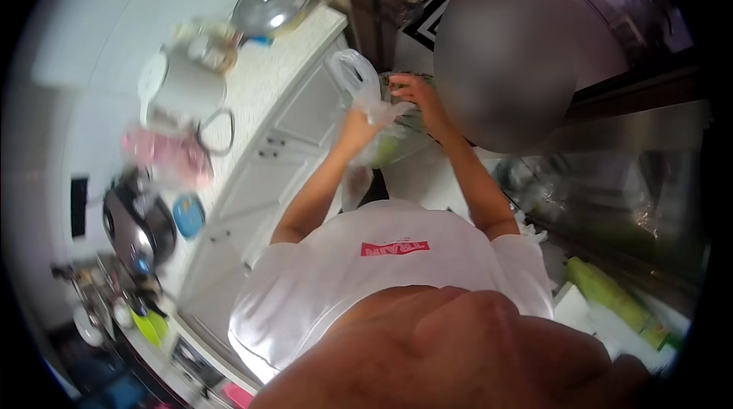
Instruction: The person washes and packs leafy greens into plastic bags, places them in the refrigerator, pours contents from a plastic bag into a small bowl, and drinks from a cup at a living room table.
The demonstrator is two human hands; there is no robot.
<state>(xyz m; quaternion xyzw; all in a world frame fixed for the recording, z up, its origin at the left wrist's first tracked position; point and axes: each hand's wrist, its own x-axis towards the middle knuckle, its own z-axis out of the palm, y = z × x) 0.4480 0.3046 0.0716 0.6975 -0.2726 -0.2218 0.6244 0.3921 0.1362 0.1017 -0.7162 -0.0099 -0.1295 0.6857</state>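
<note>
A thin, clear plastic bag (365,84) with looped handles hangs in front of the white cabinets, and something pale green (387,149) shows through its lower part. My left hand (357,130) is closed around the gathered plastic below the handles. To its right, my right hand (418,96) is beside the bag's bunched edge, with its fingers bent and partly apart; no held object shows between them. Behind the hands sits a patterned round item (405,79), mostly hidden by them.
On the left counter (256,80) stand a lidded pan (273,4), a white kettle (183,84), a pink bag (168,153), a dark cooker (139,222) and a blue container (188,215). A large blurred grey round shape (504,61) is at right.
</note>
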